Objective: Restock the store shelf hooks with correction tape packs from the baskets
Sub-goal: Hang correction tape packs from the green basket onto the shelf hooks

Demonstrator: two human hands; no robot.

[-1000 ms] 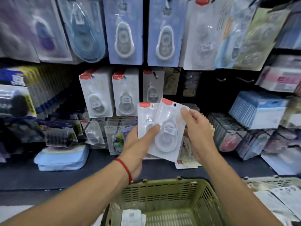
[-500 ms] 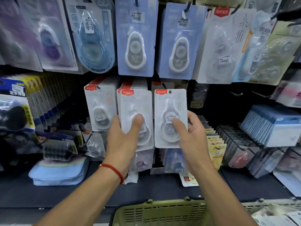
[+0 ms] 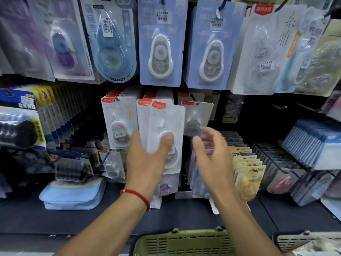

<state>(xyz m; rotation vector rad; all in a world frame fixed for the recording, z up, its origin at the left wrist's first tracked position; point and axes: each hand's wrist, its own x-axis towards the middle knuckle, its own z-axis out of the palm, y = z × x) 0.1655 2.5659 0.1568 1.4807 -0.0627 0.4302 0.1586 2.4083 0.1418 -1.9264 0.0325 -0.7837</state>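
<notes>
My left hand (image 3: 147, 159) grips a white correction tape pack (image 3: 166, 124) with a red label, thumb pressed on its front, held up before the middle row of hooks. Just right of it another pack (image 3: 198, 115) hangs on a hook. My right hand (image 3: 212, 154), blurred, hovers below that hung pack with fingers spread and holds nothing. A full hook of the same packs (image 3: 118, 121) hangs to the left. The green basket (image 3: 182, 242) sits at the bottom edge, below my arms.
Larger blue and white tape packs (image 3: 159, 45) hang on the top row. A light blue pouch (image 3: 72, 194) lies on the dark shelf at left. Yellow packs (image 3: 247, 172) and boxed goods (image 3: 313, 145) fill the right. A grey basket (image 3: 299, 241) shows at bottom right.
My right hand let go of its pack, which now hangs on the hook, and drew back down. My left hand still holds its pack at the shelf.
</notes>
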